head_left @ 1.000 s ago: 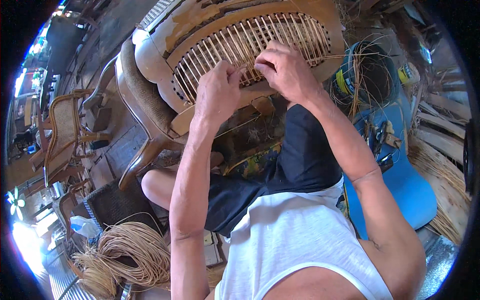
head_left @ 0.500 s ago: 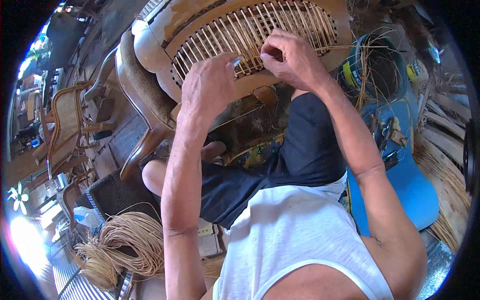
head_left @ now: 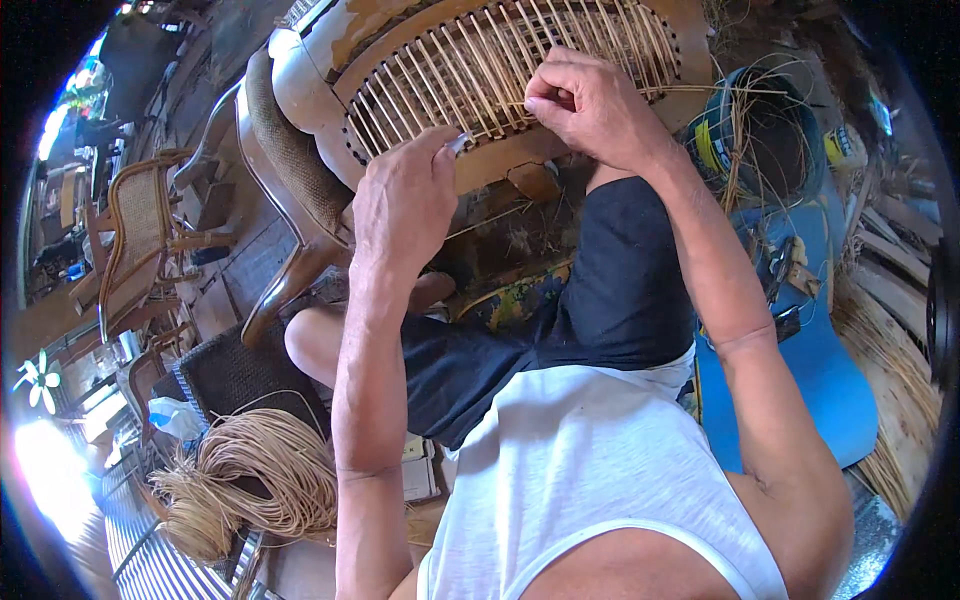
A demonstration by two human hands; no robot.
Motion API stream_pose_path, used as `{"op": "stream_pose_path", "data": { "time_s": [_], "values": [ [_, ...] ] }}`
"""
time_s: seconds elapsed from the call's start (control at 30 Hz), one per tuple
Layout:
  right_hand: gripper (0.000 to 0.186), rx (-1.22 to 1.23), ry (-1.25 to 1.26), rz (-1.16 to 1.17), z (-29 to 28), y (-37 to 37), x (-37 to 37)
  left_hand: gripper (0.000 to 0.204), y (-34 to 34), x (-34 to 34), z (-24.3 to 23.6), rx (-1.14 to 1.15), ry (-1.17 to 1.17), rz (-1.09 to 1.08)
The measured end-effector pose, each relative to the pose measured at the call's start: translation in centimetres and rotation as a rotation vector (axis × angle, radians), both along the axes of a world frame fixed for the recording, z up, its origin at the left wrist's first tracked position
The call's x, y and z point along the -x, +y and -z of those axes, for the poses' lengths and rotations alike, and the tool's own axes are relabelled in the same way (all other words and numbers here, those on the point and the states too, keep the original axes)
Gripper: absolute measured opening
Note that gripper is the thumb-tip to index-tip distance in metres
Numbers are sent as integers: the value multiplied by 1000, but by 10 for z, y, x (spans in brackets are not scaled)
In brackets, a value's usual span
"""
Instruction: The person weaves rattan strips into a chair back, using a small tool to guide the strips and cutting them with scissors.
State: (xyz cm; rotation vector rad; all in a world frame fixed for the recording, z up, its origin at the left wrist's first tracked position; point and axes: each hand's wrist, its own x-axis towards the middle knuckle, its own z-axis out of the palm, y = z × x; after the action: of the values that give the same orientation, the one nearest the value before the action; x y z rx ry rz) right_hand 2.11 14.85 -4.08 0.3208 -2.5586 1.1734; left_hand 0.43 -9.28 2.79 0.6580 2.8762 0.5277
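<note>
A wooden seat frame (head_left: pixel 300 85) holds an oval panel of parallel cane strips (head_left: pixel 450 75), with dark holes along its rim. My left hand (head_left: pixel 405 200) is closed at the panel's lower left edge, holding a small pale, shiny object (head_left: pixel 458 142) near its thumb and fingertips; I cannot make out what it is. My right hand (head_left: pixel 595 110) is pinched over the middle-right lower strips, to the right of my left hand; what lies between its fingers is hidden. Loose strands trail from the panel's right end over a bucket (head_left: pixel 760 135).
A cane-backed chair (head_left: pixel 140 225) stands at left. A coiled cane bundle (head_left: pixel 265 475) lies on a dark woven piece (head_left: pixel 245 380) at lower left. A blue plastic seat (head_left: pixel 810 390) carries tools (head_left: pixel 790 270) at right, beside wooden slats (head_left: pixel 890 260).
My left hand has shifted left, and the pale object shows at its fingertips. My right hand has risen slightly and moved right, still pinched. The chair appears higher in view.
</note>
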Motion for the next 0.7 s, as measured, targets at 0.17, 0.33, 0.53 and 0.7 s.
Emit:
{"op": "stream_pose_path", "data": {
  "time_s": [0.17,0.33,0.53,0.7],
  "values": [
    [13,-17,54,-32,0,3,0,33,14,6,-2,-43,0,2],
    [12,-25,59,4,3,-1,-2,30,11,-2,15,-124,-55,-73],
    [11,-70,13,62,-2,-7,-2,28,-3,-10,33,-155,-100,-115],
    [13,-113,9,97,-3,-5,-3,34,10,2,27,-277,-31,-96]
  ]
}}
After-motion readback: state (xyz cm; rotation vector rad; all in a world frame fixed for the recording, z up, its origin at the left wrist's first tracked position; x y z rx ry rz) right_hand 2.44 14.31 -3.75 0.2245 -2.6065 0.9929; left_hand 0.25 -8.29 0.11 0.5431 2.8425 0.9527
